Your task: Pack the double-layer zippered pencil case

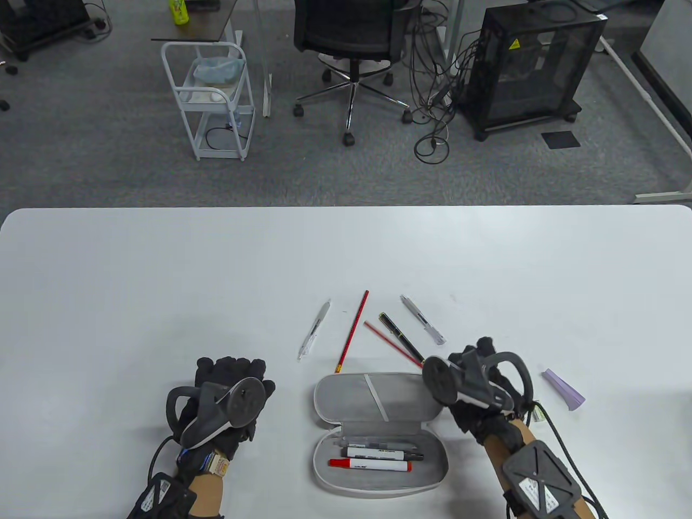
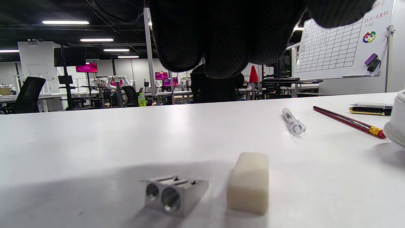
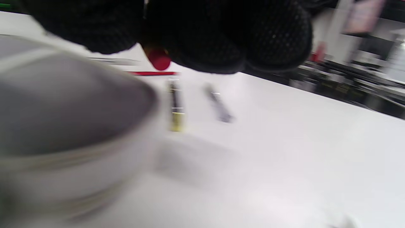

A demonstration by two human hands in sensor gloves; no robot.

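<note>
Pencil case: open, two markers inside. Right hand, at its right edge, fingers curled, apparently pinching a red pencil. Left hand, left of case, fingers bunched above sharpener and eraser. Risk: pencil snagging the case rim.

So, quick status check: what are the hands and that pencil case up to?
Left hand idle, holding nothing. Right hand pinching a red pencil beside the open pencil case. Markers already inside. Nothing blocking.
</note>
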